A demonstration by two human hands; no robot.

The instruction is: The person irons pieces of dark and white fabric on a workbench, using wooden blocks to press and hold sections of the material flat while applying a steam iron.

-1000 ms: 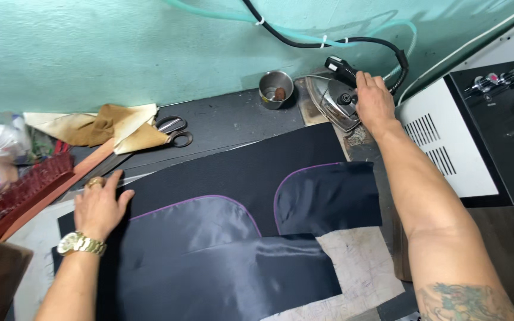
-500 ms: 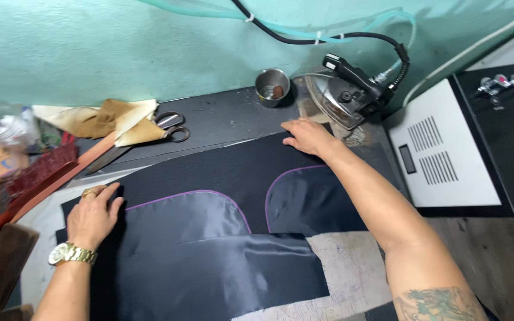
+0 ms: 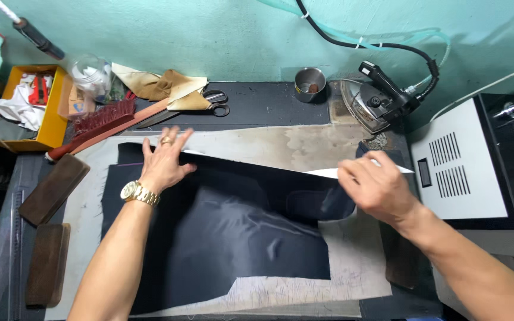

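A piece of dark navy fabric (image 3: pixel 239 238) lies on a stained pale pressing pad (image 3: pixel 281 145). My left hand (image 3: pixel 163 161), with a gold watch and a ring, rests flat on the fabric's upper left part, fingers spread. My right hand (image 3: pixel 376 187) grips the fabric's right edge, which is lifted and turned so that a pale underside strip shows. The far edge of the fabric is folded back toward me.
A steam iron (image 3: pixel 376 104) with black cord stands at the back right, beside a small metal cup (image 3: pixel 309 80). Scissors (image 3: pixel 212 102), a red brush (image 3: pixel 99 126), tan cloth and a yellow box (image 3: pixel 52 107) lie back left. Two wooden blocks (image 3: pixel 55 189) sit left; a white machine (image 3: pixel 465 172) stands right.
My right hand left the iron, came down to the fabric and took hold of its right edge. The fabric's far part is now folded back, baring the pad behind it.
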